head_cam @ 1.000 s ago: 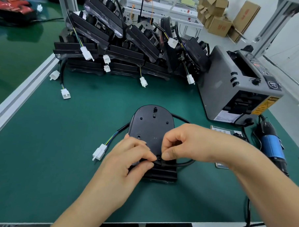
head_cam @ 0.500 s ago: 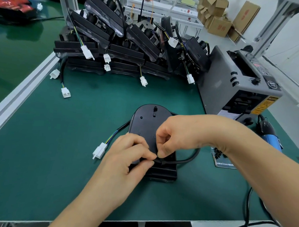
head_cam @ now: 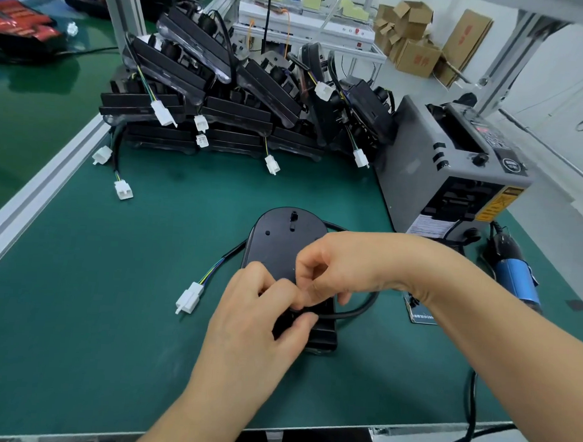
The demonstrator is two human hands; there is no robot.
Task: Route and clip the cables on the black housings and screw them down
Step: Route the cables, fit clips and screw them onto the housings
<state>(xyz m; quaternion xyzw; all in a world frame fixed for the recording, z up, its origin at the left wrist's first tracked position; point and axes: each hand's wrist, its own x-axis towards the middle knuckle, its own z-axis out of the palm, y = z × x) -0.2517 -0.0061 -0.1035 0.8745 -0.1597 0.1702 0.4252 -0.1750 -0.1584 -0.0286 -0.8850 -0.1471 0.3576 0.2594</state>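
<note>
- my left hand (head_cam: 255, 319) is at the near end of the black housing (head_cam: 282, 240), thumb and forefinger pinching the cable (head_cam: 356, 312).
- my right hand (head_cam: 341, 266) is over the housing, fingers curled, nipping the same cable beside my left fingertips.
- the housing lies flat on the green mat (head_cam: 112, 313) in front of me. the cable loops out right, and its white connector (head_cam: 189, 298) lies left.
- more housings (head_cam: 221, 111) are piled at the back, with the grey tape dispenser (head_cam: 446, 167) and blue screwdriver (head_cam: 514, 280) on the right.

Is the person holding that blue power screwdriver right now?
No, the blue screwdriver lies on the mat off to the right, while the left hand and right hand both pinch the cable on the black housing.
</note>
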